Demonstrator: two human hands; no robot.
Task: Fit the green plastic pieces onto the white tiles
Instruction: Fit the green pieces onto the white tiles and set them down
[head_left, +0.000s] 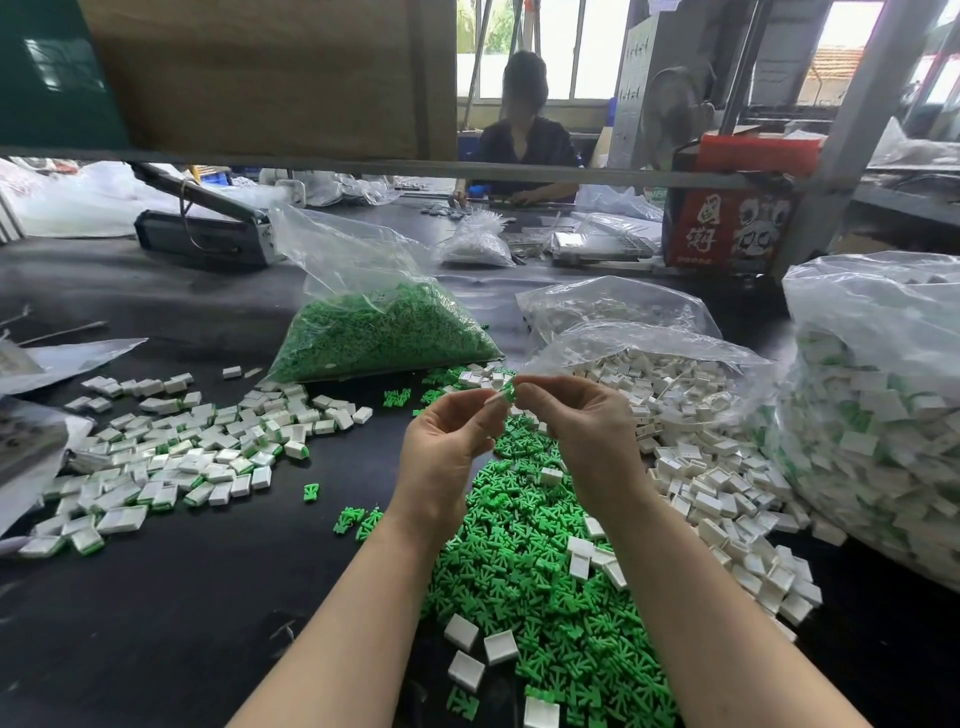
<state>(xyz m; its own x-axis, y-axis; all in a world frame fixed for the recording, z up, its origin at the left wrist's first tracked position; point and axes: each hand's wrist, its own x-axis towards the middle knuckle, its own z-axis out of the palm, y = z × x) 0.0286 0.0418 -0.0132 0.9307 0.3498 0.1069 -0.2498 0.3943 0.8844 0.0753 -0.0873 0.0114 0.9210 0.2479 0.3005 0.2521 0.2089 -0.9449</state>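
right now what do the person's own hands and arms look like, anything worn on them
Both are bare: the left hand and right hand wear no gloves, and no rings, watch or bracelet show. The forearms are uncovered all the way to the bottom edge of the picture, so no sleeves are in view. Fingernails look short and unpainted as far as can be seen.

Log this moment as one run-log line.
left hand: pinches white tile | right hand: pinches green piece against it | stage: fitting, raised above loose green pile | finished tiles: left
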